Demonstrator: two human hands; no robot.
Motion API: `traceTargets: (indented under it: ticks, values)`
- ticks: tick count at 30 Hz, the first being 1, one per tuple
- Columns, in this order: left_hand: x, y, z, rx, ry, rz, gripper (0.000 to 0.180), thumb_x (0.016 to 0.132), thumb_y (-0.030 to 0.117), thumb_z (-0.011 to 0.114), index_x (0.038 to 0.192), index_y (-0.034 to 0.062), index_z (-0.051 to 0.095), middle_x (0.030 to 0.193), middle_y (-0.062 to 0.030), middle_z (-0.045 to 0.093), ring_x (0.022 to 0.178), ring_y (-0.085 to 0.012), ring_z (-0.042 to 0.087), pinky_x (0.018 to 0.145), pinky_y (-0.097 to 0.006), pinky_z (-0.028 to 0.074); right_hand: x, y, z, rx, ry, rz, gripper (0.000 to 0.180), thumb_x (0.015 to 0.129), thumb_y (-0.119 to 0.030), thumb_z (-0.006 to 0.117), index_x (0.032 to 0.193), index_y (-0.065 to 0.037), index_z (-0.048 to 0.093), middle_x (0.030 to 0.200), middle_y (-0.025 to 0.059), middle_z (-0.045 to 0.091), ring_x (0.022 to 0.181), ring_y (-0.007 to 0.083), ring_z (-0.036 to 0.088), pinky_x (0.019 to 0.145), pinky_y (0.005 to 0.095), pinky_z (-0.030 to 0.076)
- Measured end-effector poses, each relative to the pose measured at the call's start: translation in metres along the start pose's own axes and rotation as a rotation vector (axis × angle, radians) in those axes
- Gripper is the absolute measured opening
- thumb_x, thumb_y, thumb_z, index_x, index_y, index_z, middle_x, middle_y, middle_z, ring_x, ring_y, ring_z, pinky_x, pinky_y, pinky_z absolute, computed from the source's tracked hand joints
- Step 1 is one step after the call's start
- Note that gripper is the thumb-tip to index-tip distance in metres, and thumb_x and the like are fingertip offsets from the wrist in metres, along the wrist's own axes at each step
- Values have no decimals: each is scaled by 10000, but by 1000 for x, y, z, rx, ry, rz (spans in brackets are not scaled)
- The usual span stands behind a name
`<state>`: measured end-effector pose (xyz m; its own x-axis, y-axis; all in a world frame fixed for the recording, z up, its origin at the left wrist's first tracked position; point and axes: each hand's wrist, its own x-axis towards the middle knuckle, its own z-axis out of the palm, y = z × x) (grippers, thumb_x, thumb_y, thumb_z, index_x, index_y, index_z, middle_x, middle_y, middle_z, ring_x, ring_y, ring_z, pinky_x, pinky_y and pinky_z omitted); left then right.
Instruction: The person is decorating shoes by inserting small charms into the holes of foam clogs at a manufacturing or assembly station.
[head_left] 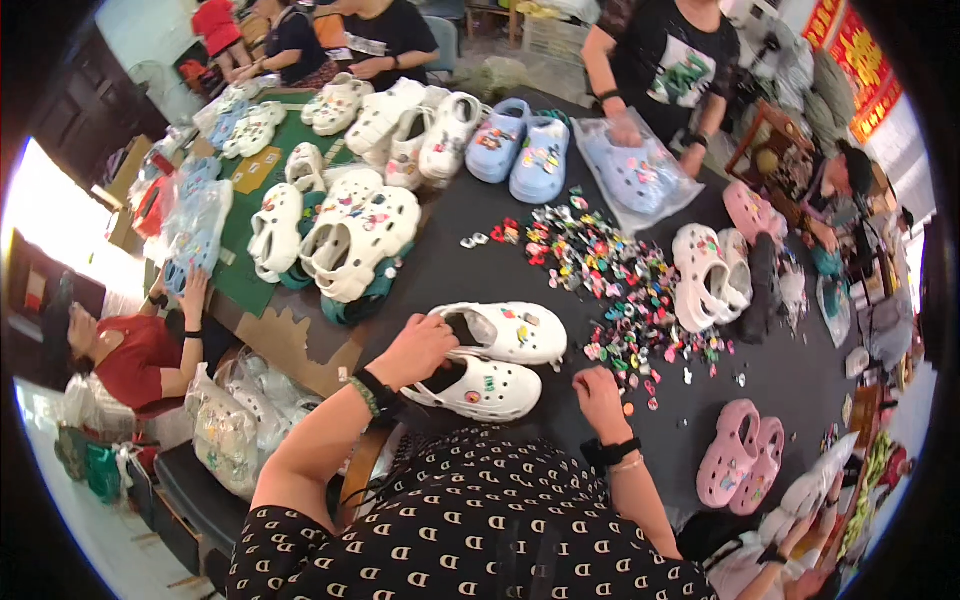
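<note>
A pair of white clogs lies in front of me on the dark table, toes to the right. The far clog (pixel 515 335) and the near clog (pixel 490 390) both carry small coloured charms. My left hand (pixel 420 347) grips the pair's heel end, fingers closed over the far clog's rim. To the right of the toes, my right hand (pixel 600 400) rests low over the table with its fingers curled together; whatever may be in them is hidden. Beyond it spreads a heap of loose shoe charms (pixel 610 265) in many colours.
White clogs (pixel 360 235) crowd the left side. Blue clogs (pixel 520 150) stand at the back, near a person bagging a blue pair (pixel 630 180). Pink clogs (pixel 740 455) and another white pair (pixel 710 275) are on the right. Other people work around the table.
</note>
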<state>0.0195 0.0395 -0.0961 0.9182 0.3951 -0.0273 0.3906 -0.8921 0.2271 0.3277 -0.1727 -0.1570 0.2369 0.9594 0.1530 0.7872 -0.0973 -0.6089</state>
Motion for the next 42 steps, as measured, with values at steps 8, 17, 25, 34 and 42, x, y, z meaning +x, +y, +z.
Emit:
traceTargets:
  ticks: [8, 17, 25, 34, 42]
  values:
    - [-23, 9, -20, 12, 164, -65, 139, 757, 175, 657, 889, 142, 687, 852, 8, 584, 972, -198, 554, 819, -369, 428, -7, 2, 13, -7, -94, -26, 93, 787, -44, 675, 866, -50, 627, 850, 138, 586, 865, 352, 548, 778, 446, 428]
    - [-101, -93, -112, -87, 948, -536, 121, 668, -27, 654, 768, 28, 693, 750, -111, 604, 814, -311, 585, 730, -409, 477, -3, -5, 40, -71, -151, -45, 83, 747, -67, 697, 800, -66, 632, 857, 122, 606, 887, 344, 563, 792, 449, 443]
    - [-107, -262, -127, 211, 948, -1145, 167, 720, 167, 717, 803, 24, 742, 909, -154, 677, 977, -343, 598, 903, -440, 440, 2, -9, 50, -108, -263, 129, 90, 782, -117, 682, 839, -70, 632, 906, 154, 574, 947, 373, 529, 831, 472, 431]
    - [-9, -382, -98, 580, 86, -1065, 166, 818, 262, 597, 767, 151, 709, 966, -63, 698, 1023, -245, 633, 675, -509, 493, -22, -28, 42, -89, -46, 178, 103, 780, -127, 660, 840, -57, 615, 871, 167, 567, 881, 382, 564, 766, 473, 466]
    - [-56, -427, -93, 446, 238, -793, 368, 964, 319, 508, 1096, 21, 678, 1079, -213, 659, 1007, -414, 598, 900, -476, 465, -16, -20, 37, 46, -29, 223, 76, 832, -114, 624, 880, -63, 597, 915, 126, 570, 902, 332, 581, 794, 424, 486]
